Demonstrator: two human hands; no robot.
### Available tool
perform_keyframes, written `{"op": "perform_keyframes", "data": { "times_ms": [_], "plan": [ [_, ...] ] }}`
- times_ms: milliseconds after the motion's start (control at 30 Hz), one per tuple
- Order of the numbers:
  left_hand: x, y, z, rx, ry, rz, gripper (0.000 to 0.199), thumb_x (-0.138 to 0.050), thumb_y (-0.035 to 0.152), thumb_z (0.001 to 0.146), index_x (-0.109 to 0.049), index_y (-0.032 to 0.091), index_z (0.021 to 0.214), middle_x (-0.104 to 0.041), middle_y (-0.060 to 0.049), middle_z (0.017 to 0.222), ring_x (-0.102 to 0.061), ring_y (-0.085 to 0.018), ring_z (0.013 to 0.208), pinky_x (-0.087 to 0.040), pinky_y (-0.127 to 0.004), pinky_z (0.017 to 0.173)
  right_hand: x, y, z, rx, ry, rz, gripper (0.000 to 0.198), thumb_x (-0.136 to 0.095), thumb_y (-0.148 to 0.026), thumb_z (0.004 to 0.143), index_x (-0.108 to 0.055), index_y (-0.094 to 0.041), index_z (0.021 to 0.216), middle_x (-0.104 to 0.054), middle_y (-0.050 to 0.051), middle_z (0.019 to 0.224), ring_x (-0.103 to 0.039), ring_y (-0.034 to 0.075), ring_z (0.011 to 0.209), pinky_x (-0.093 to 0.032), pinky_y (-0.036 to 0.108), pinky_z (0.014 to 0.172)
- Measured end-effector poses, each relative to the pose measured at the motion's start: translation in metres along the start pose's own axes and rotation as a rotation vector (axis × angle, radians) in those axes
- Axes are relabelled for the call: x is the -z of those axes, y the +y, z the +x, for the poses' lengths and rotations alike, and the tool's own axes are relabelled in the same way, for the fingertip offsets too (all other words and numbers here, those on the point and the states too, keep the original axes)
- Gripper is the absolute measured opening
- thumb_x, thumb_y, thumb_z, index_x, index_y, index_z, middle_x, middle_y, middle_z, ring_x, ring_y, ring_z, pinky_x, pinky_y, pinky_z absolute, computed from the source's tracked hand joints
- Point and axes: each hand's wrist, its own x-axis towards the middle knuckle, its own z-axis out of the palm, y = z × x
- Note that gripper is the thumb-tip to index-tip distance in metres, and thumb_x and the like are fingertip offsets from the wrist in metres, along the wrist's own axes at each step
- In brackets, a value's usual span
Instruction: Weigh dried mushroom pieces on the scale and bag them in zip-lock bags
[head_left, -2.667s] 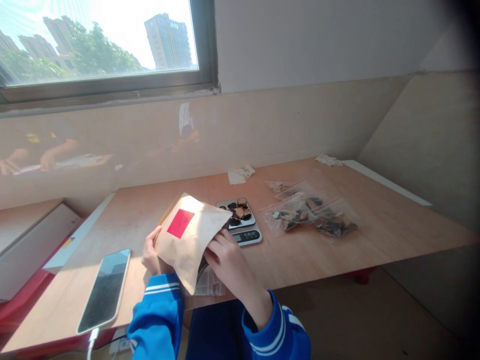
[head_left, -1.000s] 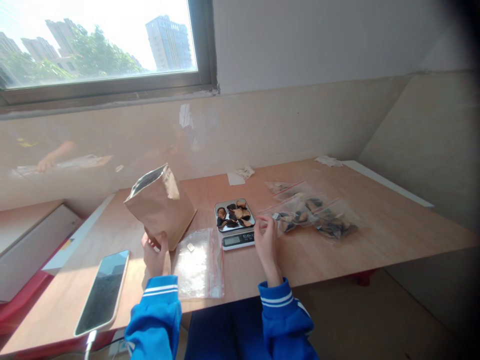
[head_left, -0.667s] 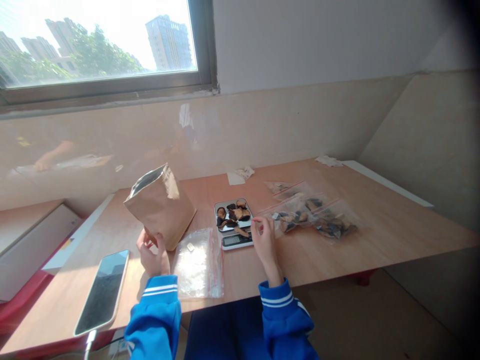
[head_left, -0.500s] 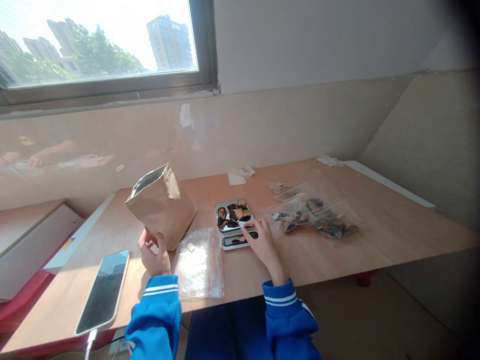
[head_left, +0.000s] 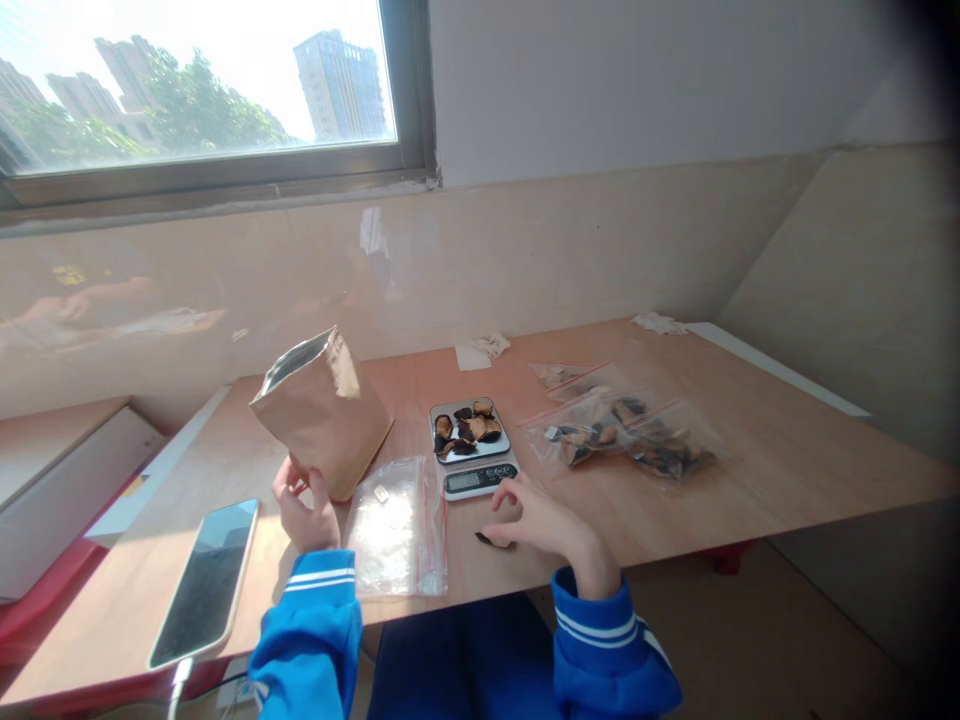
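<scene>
My left hand (head_left: pixel 307 512) is at the lower left of a tilted, open-topped brown paper pouch (head_left: pixel 326 415), fingers curled against it. My right hand (head_left: pixel 536 515) is over the table in front of a small digital scale (head_left: pixel 481 481). Its thumb and index finger are apart. Under the thumb, a dark-edged dried slice (head_left: pixel 496 541) lies on the table, partly covered by the hand. Several brown, dark-rimmed dried slices (head_left: pixel 469 428) rest on the scale's plate. Between pouch and scale lies a clear zip bag (head_left: pixel 386 530) with a small white packet (head_left: pixel 381 494) on or in it.
Clear zip bags (head_left: pixel 667 450) of similar slices lie right of the scale. A phone (head_left: pixel 206 580) with a white charging cable (head_left: pixel 181 688) is at left. Crumpled tissue (head_left: pixel 489 345) and another white scrap (head_left: pixel 660 323) lie along the back of the wooden table (head_left: pixel 780 450).
My right hand has moved from the scale's display toward the table's front edge, and a dried slice has come down with it. The display is now uncovered. My left hand has hardly moved.
</scene>
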Motion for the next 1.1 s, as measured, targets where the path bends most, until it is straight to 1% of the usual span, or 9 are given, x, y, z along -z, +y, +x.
{"op": "perform_keyframes", "data": {
  "times_ms": [133,233,300,367,433,567,700,900,1100],
  "plan": [
    [0.001,0.001,0.0,-0.01,0.005,-0.004,0.05,-0.054,0.039,0.084,-0.051,0.013,0.127,-0.06,-0.015,0.12,-0.059,-0.023,0.103,-0.049,-0.034,0.085,-0.004,0.001,-0.003,0.038,-0.064,-0.053,0.018,-0.077,-0.016,0.056,-0.063,-0.022,0.066,-0.057,0.001,0.079,-0.057,0.02,0.078,-0.049,0.032,0.071],
    [0.002,0.001,0.0,-0.018,0.011,-0.009,0.049,-0.054,0.038,0.084,-0.051,0.014,0.127,-0.06,-0.015,0.12,-0.06,-0.023,0.103,-0.05,-0.034,0.085,-0.003,-0.002,-0.003,0.048,-0.057,-0.075,0.013,-0.072,-0.014,0.061,-0.062,-0.022,0.065,-0.059,0.001,0.073,-0.057,0.02,0.074,-0.048,0.031,0.067],
    [0.001,0.001,0.0,-0.022,0.015,-0.013,0.049,-0.054,0.037,0.084,-0.051,0.014,0.127,-0.06,-0.014,0.119,-0.06,-0.022,0.103,-0.05,-0.034,0.085,0.002,-0.004,-0.002,0.053,-0.016,-0.066,0.01,-0.07,-0.016,0.064,-0.062,-0.022,0.068,-0.06,0.001,0.075,-0.058,0.02,0.075,-0.048,0.031,0.069],
    [0.001,0.001,0.001,-0.026,0.018,-0.018,0.049,-0.054,0.037,0.084,-0.051,0.014,0.127,-0.06,-0.015,0.12,-0.06,-0.023,0.103,-0.05,-0.034,0.085,0.008,-0.005,0.001,0.082,0.088,-0.038,0.006,-0.067,-0.018,0.07,-0.062,-0.022,0.073,-0.061,0.002,0.08,-0.059,0.02,0.079,-0.048,0.033,0.073],
    [0.001,0.0,0.001,-0.029,0.019,-0.022,0.05,-0.054,0.037,0.084,-0.051,0.013,0.128,-0.06,-0.016,0.12,-0.059,-0.023,0.104,-0.05,-0.034,0.085,0.013,-0.006,0.005,0.126,0.241,-0.007,0.002,-0.06,-0.021,0.077,-0.06,-0.022,0.079,-0.062,0.003,0.083,-0.06,0.021,0.081,-0.047,0.034,0.076],
    [0.0,0.0,0.001,-0.029,0.024,-0.027,0.051,-0.054,0.036,0.083,-0.05,0.013,0.128,-0.06,-0.015,0.12,-0.059,-0.023,0.105,-0.05,-0.034,0.085,0.017,-0.003,0.016,0.187,0.525,-0.026,0.009,-0.052,-0.026,0.086,-0.059,-0.021,0.088,-0.065,0.006,0.088,-0.059,0.023,0.085,-0.045,0.037,0.079],
    [0.0,0.0,0.001,-0.026,0.019,-0.025,0.05,-0.055,0.035,0.082,-0.051,0.014,0.127,-0.06,-0.014,0.118,-0.06,-0.022,0.103,-0.05,-0.034,0.085,0.012,-0.002,0.024,0.191,0.665,-0.071,0.015,-0.05,-0.03,0.089,-0.06,-0.02,0.094,-0.066,0.008,0.091,-0.058,0.025,0.088,-0.043,0.038,0.082],
    [0.002,0.0,0.001,-0.029,0.003,-0.012,0.051,-0.053,0.036,0.082,-0.05,0.012,0.128,-0.059,-0.015,0.119,-0.06,-0.022,0.102,-0.05,-0.035,0.085,-0.01,-0.003,0.04,0.167,0.683,-0.137,0.017,-0.051,-0.024,0.088,-0.065,-0.021,0.098,-0.061,0.01,0.1,-0.054,0.026,0.097,-0.042,0.038,0.084],
    [0.002,0.001,0.001,-0.046,0.012,0.001,0.05,-0.053,0.037,0.084,-0.05,0.012,0.127,-0.06,-0.015,0.116,-0.06,-0.023,0.101,-0.051,-0.037,0.084,-0.031,-0.008,0.051,0.076,0.664,-0.193,0.026,-0.048,-0.02,0.088,-0.068,-0.024,0.104,-0.06,0.01,0.097,-0.051,0.027,0.093,-0.039,0.04,0.08]
  ]
}}
